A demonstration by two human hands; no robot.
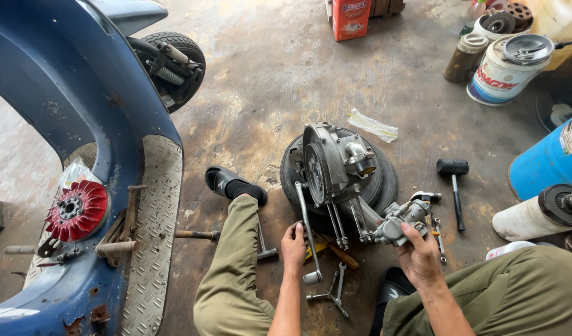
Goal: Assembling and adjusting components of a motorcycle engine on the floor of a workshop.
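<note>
**Engine on the tyre, carburettor in your right hand**

Big blue scooter body (pixel 62 124), dented and rust-spotted, with ribbed metal footplate, fills your left. Centre floor: the grey cast engine (pixel 336 165) sits on a black rubber tyre (pixel 385 180), its long axis running toward you. Its slim steel kick lever (pixel 306 224) angles down to your left hand (pixel 293 247), fingers closed around it. Your right hand (pixel 420 255) grips the knobbly metal carburettor (pixel 401 221), pointing back at the engine. Black mallet (pixel 454 180) lies right; three-way wrench (pixel 332 287) and screwdriver (pixel 341 254) between your knees.
</note>
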